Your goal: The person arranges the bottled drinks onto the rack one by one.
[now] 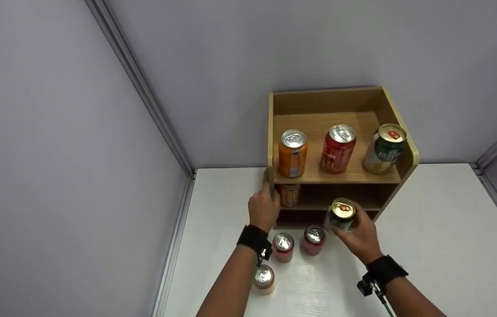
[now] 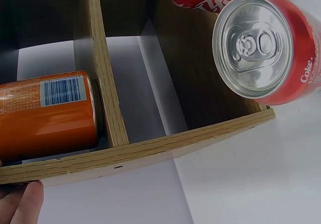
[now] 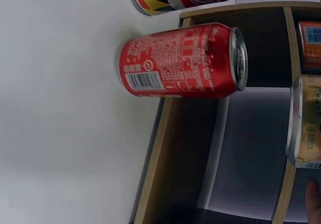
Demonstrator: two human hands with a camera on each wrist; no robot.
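My right hand (image 1: 360, 235) grips a green-and-gold drink can (image 1: 340, 215) upright in front of the lower part of a wooden shelf (image 1: 336, 179). In the right wrist view this can (image 3: 308, 123) is cut off by the frame edge, with a fingertip (image 3: 313, 204) beside it. My left hand (image 1: 264, 209) holds the shelf's left side panel, its fingers (image 2: 22, 206) along the outer face. Just inside that panel, an orange can (image 2: 50, 116) stands in the middle compartment. Two red cans (image 1: 283, 247) (image 3: 183, 61) stand on the table before the shelf.
On the top shelf, left to right, stand an orange can (image 1: 292, 154), a red can (image 1: 338, 149) and another green-and-gold can (image 1: 384, 149). One more can (image 1: 264, 279) stands nearer on the white table (image 1: 446, 229), beside my left forearm. Grey walls (image 1: 213, 79) enclose the table.
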